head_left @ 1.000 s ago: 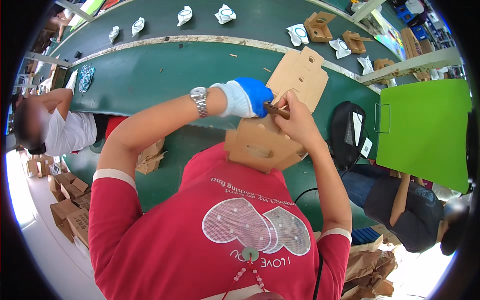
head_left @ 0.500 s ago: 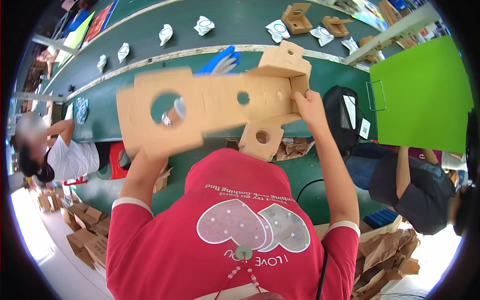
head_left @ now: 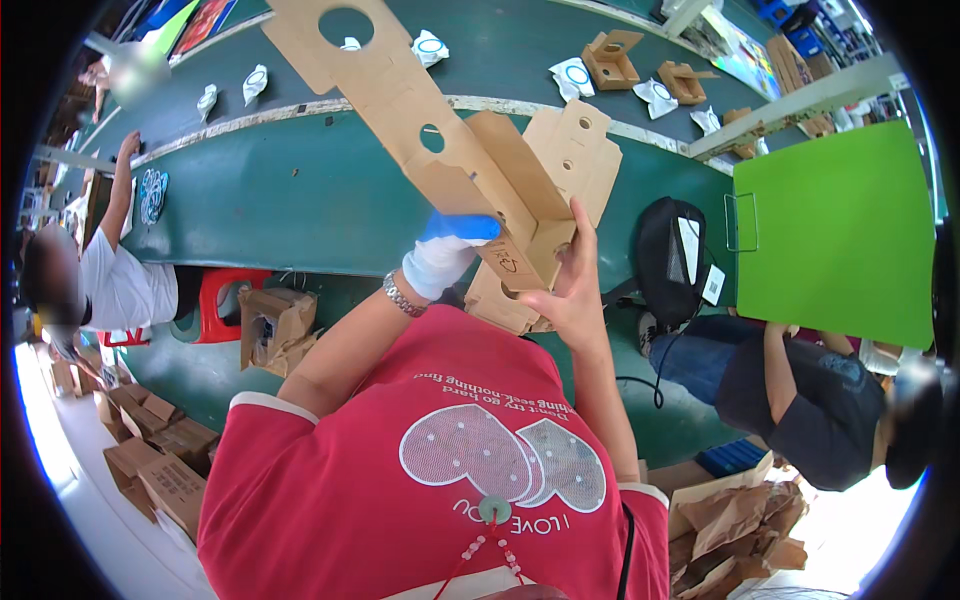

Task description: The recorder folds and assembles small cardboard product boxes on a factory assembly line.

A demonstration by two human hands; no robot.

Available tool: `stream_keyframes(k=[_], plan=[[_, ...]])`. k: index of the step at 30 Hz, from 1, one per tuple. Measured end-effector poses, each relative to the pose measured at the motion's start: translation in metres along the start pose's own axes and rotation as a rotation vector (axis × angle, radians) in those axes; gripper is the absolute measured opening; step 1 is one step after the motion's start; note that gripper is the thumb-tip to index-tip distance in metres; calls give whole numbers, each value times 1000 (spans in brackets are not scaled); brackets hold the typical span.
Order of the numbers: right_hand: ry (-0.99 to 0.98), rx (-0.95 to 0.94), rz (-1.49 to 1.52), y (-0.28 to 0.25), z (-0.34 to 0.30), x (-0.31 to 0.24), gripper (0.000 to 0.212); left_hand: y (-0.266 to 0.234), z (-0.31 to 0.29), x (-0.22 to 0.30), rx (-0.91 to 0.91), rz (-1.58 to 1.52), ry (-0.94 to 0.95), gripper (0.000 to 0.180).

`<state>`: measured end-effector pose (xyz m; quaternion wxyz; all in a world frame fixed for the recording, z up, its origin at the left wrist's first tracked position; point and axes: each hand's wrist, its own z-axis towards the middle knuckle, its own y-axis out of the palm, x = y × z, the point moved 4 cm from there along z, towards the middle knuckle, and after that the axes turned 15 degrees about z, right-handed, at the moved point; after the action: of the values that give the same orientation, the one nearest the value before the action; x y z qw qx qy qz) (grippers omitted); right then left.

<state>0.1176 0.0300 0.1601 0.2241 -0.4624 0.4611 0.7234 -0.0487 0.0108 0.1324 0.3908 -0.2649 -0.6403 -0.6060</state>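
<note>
A partly folded brown cardboard box (head_left: 441, 170) is raised over the table's near edge, its long flap with round cut-outs pointing to the far left. My left hand (head_left: 447, 250), in a white glove with blue fingers, grips the box's near side wall; its fingertips are partly hidden there. My bare right hand (head_left: 572, 290) holds the box's near right end, thumb below and fingers up along the wall. Behind and beneath the box, more flat cardboard with punched holes (head_left: 590, 150) shows; whether it is a separate piece I cannot tell.
White wrapped packets (head_left: 572, 76) and small cardboard boxes (head_left: 611, 60) lie on the belt beyond the green table (head_left: 250, 190). A black bag (head_left: 668, 260) and green board (head_left: 835, 230) are at right. A red stool (head_left: 222, 300) stands left; co-workers sit either side.
The box has swung from lying nearly level to slanting up toward the far left. My left hand has come to its near wall; my right hand has moved nearer me and left.
</note>
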Motion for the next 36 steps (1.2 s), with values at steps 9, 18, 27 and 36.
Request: stream_keyframes(k=[9, 18, 27, 36], plan=[[127, 176, -81, -12, -25, 32, 88, -21, -8, -48, -33, -110, -205, 34], [401, 24, 215, 34, 8, 39, 60, -38, -66, -23, -43, -116, -485, 61], [401, -25, -107, 54, -8, 42, 35, -38, -99, 67, 254, 902, -63, 59], [331, 371, 27, 21, -5, 59, 10, -41, -71, 11, 382, 617, 74, 35]])
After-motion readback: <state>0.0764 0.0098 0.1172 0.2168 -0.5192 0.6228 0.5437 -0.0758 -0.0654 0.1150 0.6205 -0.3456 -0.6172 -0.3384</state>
